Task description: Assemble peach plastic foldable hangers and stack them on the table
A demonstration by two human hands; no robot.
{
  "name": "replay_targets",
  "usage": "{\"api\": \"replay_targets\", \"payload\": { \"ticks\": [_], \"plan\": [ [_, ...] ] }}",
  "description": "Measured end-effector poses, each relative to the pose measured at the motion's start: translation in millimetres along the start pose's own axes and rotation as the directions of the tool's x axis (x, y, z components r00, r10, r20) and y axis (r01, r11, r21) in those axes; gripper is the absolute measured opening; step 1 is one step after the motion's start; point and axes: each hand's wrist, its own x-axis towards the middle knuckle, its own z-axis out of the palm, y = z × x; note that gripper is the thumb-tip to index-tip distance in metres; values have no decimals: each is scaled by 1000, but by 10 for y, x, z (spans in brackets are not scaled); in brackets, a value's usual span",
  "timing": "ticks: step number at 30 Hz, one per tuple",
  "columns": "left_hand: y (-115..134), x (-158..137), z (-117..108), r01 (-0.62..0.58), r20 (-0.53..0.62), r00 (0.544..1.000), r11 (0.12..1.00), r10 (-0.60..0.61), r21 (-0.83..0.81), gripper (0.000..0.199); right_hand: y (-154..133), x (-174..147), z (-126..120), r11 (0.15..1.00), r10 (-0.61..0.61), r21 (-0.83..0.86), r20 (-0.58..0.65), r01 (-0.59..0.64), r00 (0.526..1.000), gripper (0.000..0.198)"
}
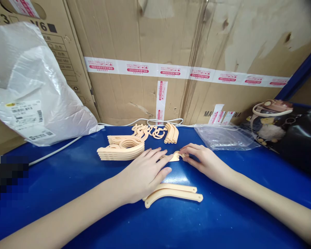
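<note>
On the blue table (pixel 114 214), a small curved beige plastic piece (pixel 175 157) lies between my two hands. My right hand (pixel 200 160) has its thumb and fingertips closed about the right end of that piece. From the other side my left hand (pixel 146 171) reaches in, palm down with fingers stretched out, its index fingertip at the piece's left end. Part of the piece is hidden under the fingers. Nearer to me lie two long curved beige plastic arms (pixel 173 195) with holed ends, partly under my left hand. Beyond that hand is a stack of similar beige arms (pixel 121 152).
Behind the stack lie several beige hooks (pixel 141 131) and a small pile of short curved pieces (pixel 171 133). A clear plastic bag (pixel 223 136), a cup with a handle (pixel 272 121), a white cable (pixel 134 121) and a white parcel bag (pixel 38 90) stand before cardboard boxes (pixel 134 34).
</note>
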Motion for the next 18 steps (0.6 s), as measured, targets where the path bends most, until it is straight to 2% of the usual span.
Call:
{"api": "replay_targets", "payload": {
  "ticks": [3,7,10,13,18],
  "plan": [
    [35,-13,-186,6,-12,1000,1000,-6,20,37,-2,-2,-7,1000,-1,-12,11,1,1000,15],
    [9,-51,-353,8,136,990,985,-32,172,23,-23,0,-22,999,-4,-33,17,4,1000,17],
    [-81,-122,-333,33,148,987,970,-70,241,15,-43,2,-30,998,-6,-57,8,6,1000,18],
    [-164,-203,-259,10,102,994,981,-30,192,9,-50,-1,-27,997,-11,-75,2,11,1000,19],
    [-171,-260,-170,-22,39,999,982,15,188,17,-46,-10,-13,997,-16,-81,-6,15,1000,21]
  ]
}}
